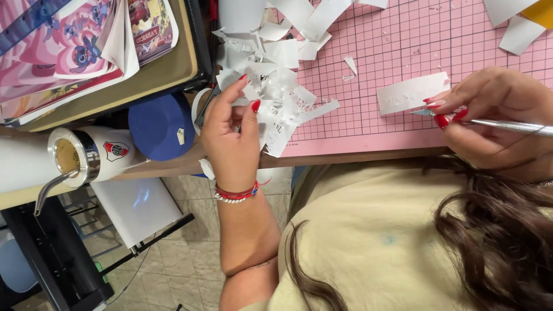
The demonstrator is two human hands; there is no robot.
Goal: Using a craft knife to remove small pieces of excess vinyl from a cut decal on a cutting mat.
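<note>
A pink gridded cutting mat [403, 52] covers the desk in the upper right of the frame; tiled floor shows along the bottom left. A pile of white paper scraps [276, 86] lies at the mat's left edge, upper centre.

The left hand [230, 138], centre left, is partly closed, thumb and fingertips pinching a scrap at the pile's edge. How much paper it holds cannot be told, since the scraps overlap.

The right hand [495, 115], at the right edge, is closed around a thin metal knife [507, 125]. The knife's rear end is cut off by the frame, and its tip is hard to make out beneath the fingers. The tip sits just beside a white paper strip [412, 92] lying flat on the mat; any marks on the strip are too faint to read.

At the left stand a white cup [95, 152] with a metal straw, and a blue round lid [161, 126]. Printed sheets [69, 52] occupy the upper left, partly cut off.
</note>
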